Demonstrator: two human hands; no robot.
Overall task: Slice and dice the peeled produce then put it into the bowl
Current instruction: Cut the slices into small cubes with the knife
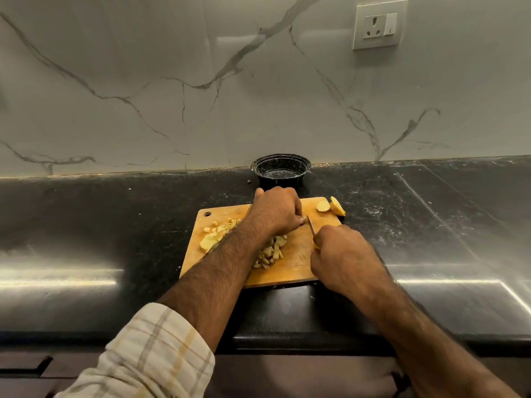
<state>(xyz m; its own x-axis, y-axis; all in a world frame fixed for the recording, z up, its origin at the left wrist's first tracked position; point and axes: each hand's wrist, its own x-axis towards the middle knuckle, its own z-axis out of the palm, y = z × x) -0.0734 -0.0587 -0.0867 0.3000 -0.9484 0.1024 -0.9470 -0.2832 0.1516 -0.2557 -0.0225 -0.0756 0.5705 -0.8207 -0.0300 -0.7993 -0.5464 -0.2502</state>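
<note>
Right grip clasps knife; left grip curled, contents hidden; black counter.

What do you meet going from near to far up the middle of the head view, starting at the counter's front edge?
Counter front edge → cutting board → diced pieces → left hand → black bowl → marble wall.
</note>
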